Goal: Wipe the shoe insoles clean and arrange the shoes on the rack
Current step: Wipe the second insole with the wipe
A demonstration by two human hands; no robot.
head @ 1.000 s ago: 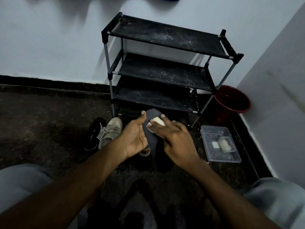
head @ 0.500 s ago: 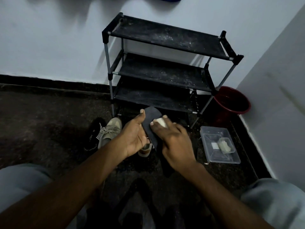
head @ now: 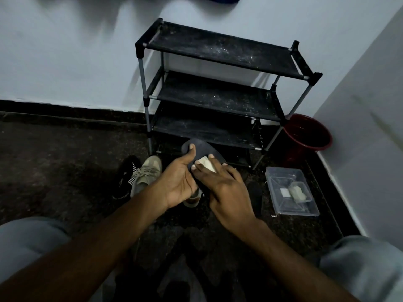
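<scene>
Currently your left grip (head: 178,182) is clamped on the dark insole (head: 204,149): thumb over its upper edge, palm behind it. The insole is held off the floor (head: 65,162), in front of the rack's bottom shelf. Your right grip (head: 227,192) is apart, fingers laid straight, pressing a white wipe (head: 206,164) flat against the insole face. The wipe sits mid-insole, just below your left thumb. The black three-shelf rack (head: 218,51) stands against the wall (head: 65,62), shelves dusty. A beige lace-up shoe (head: 146,173) is on the floor just left of your grips, with a black shoe with white stripes (head: 125,177) touching its left side. The end of another beige shoe (head: 192,199) shows beneath your grips, mostly hidden. A red bucket (head: 293,154) sits in the corner right of the rack. A clear plastic tub (head: 281,207) is on the floor near the bucket, holding a smaller tray of folded white wipes (head: 299,191). Light is dim; can't tell how clean the insole is.
</scene>
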